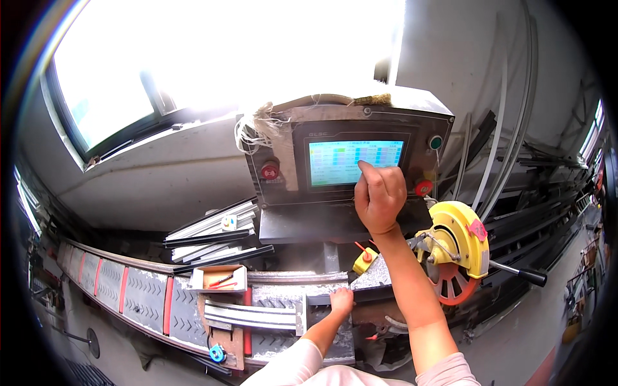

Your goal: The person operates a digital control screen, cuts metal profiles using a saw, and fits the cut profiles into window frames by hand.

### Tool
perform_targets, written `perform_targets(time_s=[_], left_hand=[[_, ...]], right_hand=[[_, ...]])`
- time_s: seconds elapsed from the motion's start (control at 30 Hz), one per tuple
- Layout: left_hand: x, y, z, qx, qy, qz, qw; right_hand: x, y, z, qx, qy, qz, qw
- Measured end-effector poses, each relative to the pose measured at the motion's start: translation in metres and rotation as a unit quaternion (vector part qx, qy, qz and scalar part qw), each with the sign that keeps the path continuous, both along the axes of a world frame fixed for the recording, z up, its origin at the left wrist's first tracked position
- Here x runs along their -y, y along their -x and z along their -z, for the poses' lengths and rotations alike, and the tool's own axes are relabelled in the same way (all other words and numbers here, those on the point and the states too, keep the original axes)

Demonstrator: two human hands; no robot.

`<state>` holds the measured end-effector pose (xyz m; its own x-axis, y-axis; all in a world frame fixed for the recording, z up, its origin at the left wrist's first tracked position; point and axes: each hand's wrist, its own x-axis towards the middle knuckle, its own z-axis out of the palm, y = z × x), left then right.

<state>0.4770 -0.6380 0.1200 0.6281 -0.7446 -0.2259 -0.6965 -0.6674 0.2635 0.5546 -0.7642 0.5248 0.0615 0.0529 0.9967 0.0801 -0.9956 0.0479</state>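
Note:
My right hand (382,193) is raised to a control panel (277,141). Its index fingertip is at the lit touchscreen (335,168), the other fingers are curled in, and nothing is in them. Lower down, my left hand (342,300) is closed over a dark bar (373,294) lying across the machine bed; its fingertips are partly hidden. Left of that hand are a metal end plate (300,315) and pale aluminium rails (251,314). A yellow saw head (458,235) with a black-gripped handle (528,276) stands right of my right forearm.
Red stop buttons (270,170) flank the screen, with a green button (435,142) above. A small box (219,279) holding red tools and a blue tape measure (217,352) sit along the roller track (141,293). Loose profiles (215,231) lie behind; long strips (508,128) lean at right.

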Motion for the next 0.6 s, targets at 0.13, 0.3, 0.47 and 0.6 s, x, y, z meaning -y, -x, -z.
perform_targets(time_s=[0.13,0.3,0.47,0.6], left_hand=[[0.000,-0.001,0.004,-0.007,-0.002,0.002,1.000],[0.000,0.000,0.008,0.009,0.006,0.006,1.000],[-0.001,0.000,0.010,0.017,0.006,0.010,1.000],[-0.001,0.001,0.010,0.018,0.014,0.006,1.000]], right_hand=[[-0.001,0.002,0.001,-0.015,0.001,0.000,1.000],[-0.002,0.003,0.001,-0.035,-0.007,0.010,0.999],[-0.003,0.003,-0.001,-0.033,-0.003,0.014,0.999],[-0.003,0.003,-0.001,-0.045,-0.010,0.018,0.999]])
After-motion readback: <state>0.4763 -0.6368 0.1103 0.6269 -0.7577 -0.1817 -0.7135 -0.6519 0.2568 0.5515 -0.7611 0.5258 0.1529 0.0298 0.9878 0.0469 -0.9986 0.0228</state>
